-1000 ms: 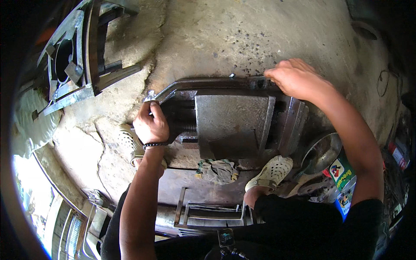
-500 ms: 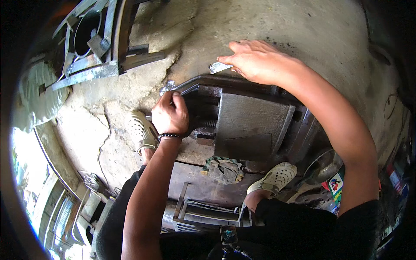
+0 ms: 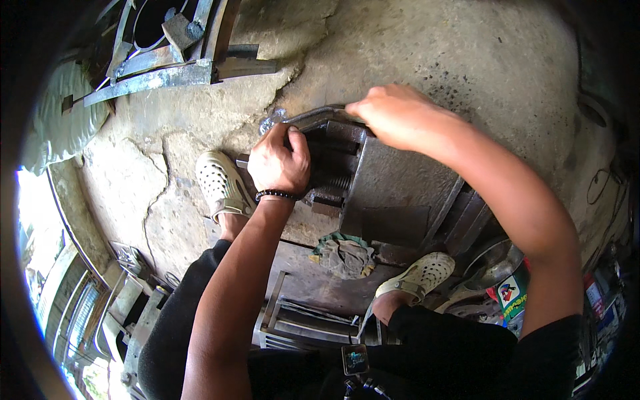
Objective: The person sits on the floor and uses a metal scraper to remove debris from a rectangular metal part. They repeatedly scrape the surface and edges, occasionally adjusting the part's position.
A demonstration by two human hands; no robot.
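A heavy dark metal vise (image 3: pixel 399 177) lies on the floor between my feet, its threaded screw (image 3: pixel 331 181) showing on the left side. My left hand (image 3: pixel 281 161) is closed in a fist at that screw end, and what it grips is hidden under the fingers. A short metal bar end (image 3: pixel 243 161) sticks out left of the fist. Along the vise's far edge runs a dark bent bar (image 3: pixel 312 117). My right hand (image 3: pixel 395 117) has its fingers closed at the right part of this bar; the shiny metal strip it held does not show.
Welded metal frame parts (image 3: pixel 150 79) stand at the far left. My left clog (image 3: pixel 219 181) and right clog (image 3: pixel 425 275) flank a crumpled cloth (image 3: pixel 345 257). A metal bowl (image 3: pixel 493 263) and a green packet (image 3: pixel 512 297) lie at the right. The concrete floor (image 3: pixel 133 193) is cracked.
My right hand has come down onto the bent bar, and the shiny strip in its fingers has gone out of sight. The view has shifted; my left hand stays closed at the screw end.
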